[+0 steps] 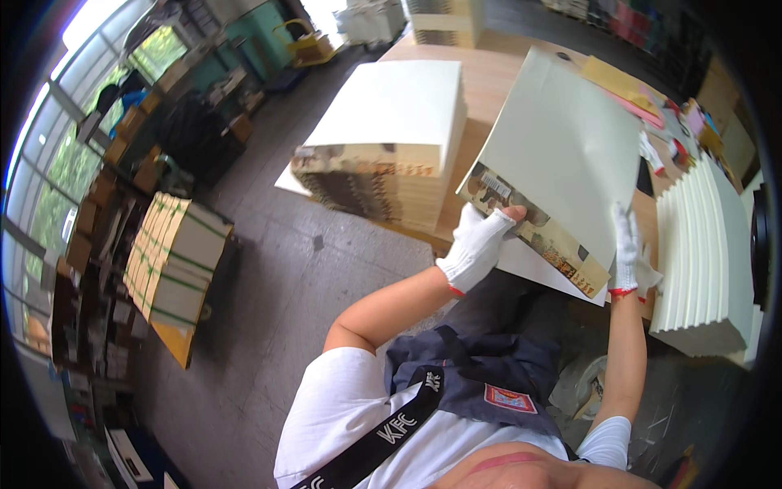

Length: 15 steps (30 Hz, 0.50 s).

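A large white paper sheet with a brown and cream printed strip along its near edge is tilted above the table. My left hand, in a white glove with the thumb tip bare, grips the sheet at its printed strip, thumb on top. Gloved too, my right hand lies with its fingers stretched along the sheet's right edge. Under it, part of another white sheet shows at the table's front. To the left stands a tall stack of similar white sheets, their printed strips layered on the near side.
The wooden table carries another stack at the back. Thick white paper bundles stand fanned at the right, near yellow papers. A green-strapped pallet load sits on the floor at left, before shelves along the windows.
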Tool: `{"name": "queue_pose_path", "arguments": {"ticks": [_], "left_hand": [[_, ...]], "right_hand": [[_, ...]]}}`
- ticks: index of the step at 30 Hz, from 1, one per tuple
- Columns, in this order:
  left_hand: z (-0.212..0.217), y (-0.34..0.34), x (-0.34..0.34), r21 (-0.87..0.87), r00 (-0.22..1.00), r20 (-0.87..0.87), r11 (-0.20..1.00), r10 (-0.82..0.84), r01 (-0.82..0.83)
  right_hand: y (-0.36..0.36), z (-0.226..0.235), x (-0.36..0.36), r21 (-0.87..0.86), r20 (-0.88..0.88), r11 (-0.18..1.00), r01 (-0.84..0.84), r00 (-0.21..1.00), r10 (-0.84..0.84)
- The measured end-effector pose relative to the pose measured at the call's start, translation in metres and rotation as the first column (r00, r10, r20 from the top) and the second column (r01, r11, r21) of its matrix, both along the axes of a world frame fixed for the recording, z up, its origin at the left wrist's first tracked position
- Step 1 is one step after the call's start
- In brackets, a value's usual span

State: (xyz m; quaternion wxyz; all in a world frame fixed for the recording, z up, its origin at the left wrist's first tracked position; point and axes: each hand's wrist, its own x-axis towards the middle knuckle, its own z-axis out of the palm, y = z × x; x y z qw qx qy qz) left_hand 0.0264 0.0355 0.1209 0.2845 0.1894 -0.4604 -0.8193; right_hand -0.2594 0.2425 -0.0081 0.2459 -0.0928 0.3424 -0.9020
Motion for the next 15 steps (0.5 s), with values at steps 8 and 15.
{"name": "queue_pose_path", "arguments": {"ticks": [8, 15], "left_hand": [[0.063, -0.164, 0.131, -0.413, 0.88, -0.161, 0.78, 0.446, -0.471], [0.066, -0.245, 0.168, -0.898, 0.451, 0.423, 0.429, 0.786, 0.096]], "right_hand": [[-0.205, 0.144, 0.111, 0.328, -0.798, 0.921, 0.209, 0.583, 0.152], [-0.333, 0.152, 0.102, 0.736, -0.65, 0.411, 0.538, 0.392, 0.651]]}}
